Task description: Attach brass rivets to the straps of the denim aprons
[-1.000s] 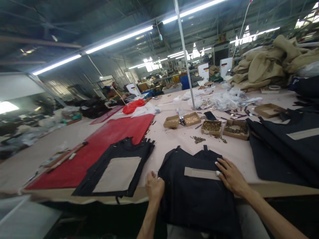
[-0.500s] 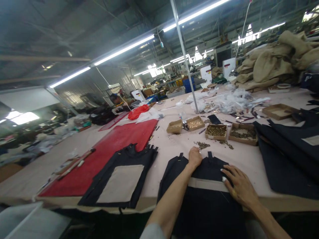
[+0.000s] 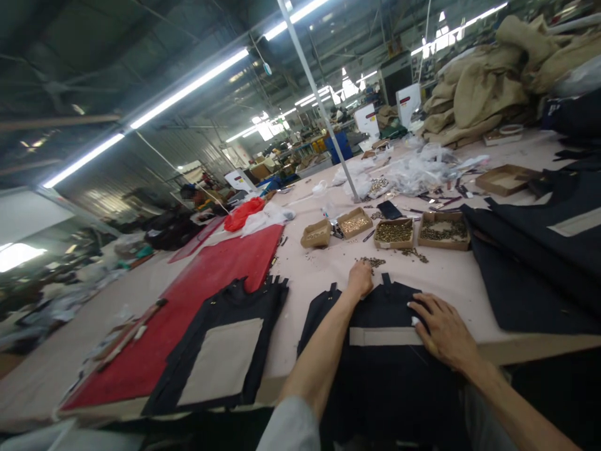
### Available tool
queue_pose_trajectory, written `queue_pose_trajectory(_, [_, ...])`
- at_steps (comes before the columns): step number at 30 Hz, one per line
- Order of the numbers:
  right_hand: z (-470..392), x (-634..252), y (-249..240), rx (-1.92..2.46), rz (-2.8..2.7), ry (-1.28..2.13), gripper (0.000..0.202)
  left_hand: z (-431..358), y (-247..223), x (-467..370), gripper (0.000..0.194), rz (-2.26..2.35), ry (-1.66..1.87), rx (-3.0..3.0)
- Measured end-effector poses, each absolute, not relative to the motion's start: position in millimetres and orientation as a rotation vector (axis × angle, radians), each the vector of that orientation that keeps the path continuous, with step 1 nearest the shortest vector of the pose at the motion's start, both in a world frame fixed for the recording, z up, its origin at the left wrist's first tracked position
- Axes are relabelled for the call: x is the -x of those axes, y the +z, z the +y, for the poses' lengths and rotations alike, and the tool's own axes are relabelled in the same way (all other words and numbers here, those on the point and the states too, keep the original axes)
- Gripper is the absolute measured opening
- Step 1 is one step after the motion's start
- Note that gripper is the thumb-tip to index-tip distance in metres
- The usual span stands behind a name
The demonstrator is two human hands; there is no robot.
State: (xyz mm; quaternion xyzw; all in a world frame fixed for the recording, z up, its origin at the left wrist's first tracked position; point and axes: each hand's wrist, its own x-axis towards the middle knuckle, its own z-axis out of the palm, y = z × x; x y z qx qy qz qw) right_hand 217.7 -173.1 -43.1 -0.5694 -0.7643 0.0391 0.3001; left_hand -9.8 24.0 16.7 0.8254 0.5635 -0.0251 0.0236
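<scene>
Our R hand (image 3: pixel 444 329), fingers spread, rests on the blk panel (image 3: pixel 389 376) overhanging the bench (image 3: pixel 323 266) near edge, so it might slip if we ease off; L hand (image 3: pixel 360 280) curled by metal bits (image 3: pixel 377 261), can't tell if gripping.

On the bench (image 3: pixel 307 279) a red sheet (image 3: pixel 200 282) lies at left, and clear plastic bags (image 3: pixel 422 169) rest near a pile of brown cloth (image 3: pixel 488 94).

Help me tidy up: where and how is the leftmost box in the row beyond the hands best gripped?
Probably by the near and far walls of the leftmost box, from above: it is open-topped, and dark clutter crowds its right side.
</scene>
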Motion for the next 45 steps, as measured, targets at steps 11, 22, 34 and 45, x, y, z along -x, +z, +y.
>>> queue_pose_trajectory(11, [-174.5,-219.6,-34.0,1.497,-2.002,0.111,0.047,12.7,16.2,15.3,0.031,1.770,-0.066,-2.449])
queue_pose_trajectory(22, [-172.4,-219.3,-38.0,1.506,-1.972,0.154,0.048,-39.3,12.4,-15.6,0.029,1.391,0.265,-2.463])
queue_pose_trajectory(34, [-172.5,-219.5,-39.9,1.527,-1.978,0.165,0.048,-36.5,5.7,-20.1,0.024,1.446,0.361,-2.211])
queue_pose_trajectory(45, [-171.1,-215.3,-44.7,1.495,-1.974,0.109,0.048,4.3,17.8,-30.2,0.021,1.917,0.080,-1.725])
